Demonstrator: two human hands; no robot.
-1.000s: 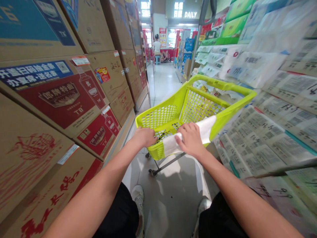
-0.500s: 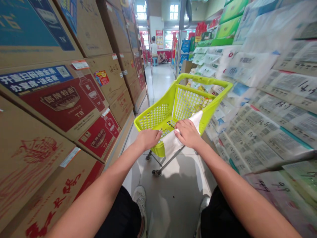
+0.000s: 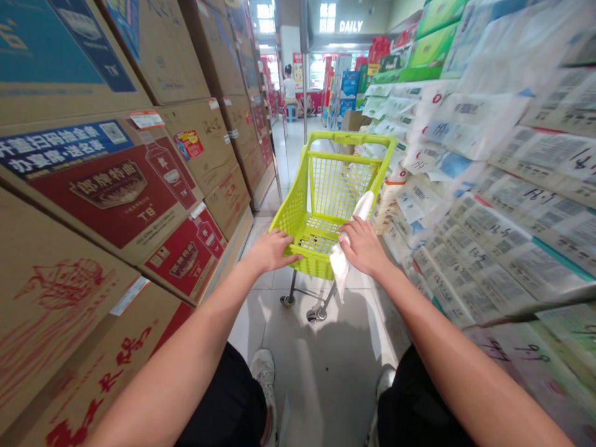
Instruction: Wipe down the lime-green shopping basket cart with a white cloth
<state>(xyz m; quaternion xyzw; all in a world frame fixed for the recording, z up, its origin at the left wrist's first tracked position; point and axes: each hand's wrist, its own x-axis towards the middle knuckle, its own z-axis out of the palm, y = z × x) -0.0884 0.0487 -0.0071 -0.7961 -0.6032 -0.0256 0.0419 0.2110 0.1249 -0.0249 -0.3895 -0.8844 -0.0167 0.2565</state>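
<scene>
A lime-green shopping cart (image 3: 321, 245) stands in front of me, its basket with perforated walls and its handle at the far end. My left hand (image 3: 274, 251) grips the basket's near left corner, fingers over the rim and thumb along the outside. On the opposite side, my right hand (image 3: 364, 245) is closed on a white cloth (image 3: 341, 264) draped over the near right rim. Part of the cloth hangs below the rim, and another part lies along the right side toward the handle. My right palm covers some of it.
Stacked cardboard boxes (image 3: 116, 186) line the aisle's left side. Piles of wrapped white packages (image 3: 503, 217) rise on the right, close to the cart. Tiled floor (image 3: 321, 372) lies between my shoes. Far ahead, a person (image 3: 289, 84) sits on a blue stool (image 3: 291, 112).
The cart has swung round, its far handle moving left, and now points nearly straight down the aisle. My left hand shifted slightly left. The cloth is more bunched under my right hand.
</scene>
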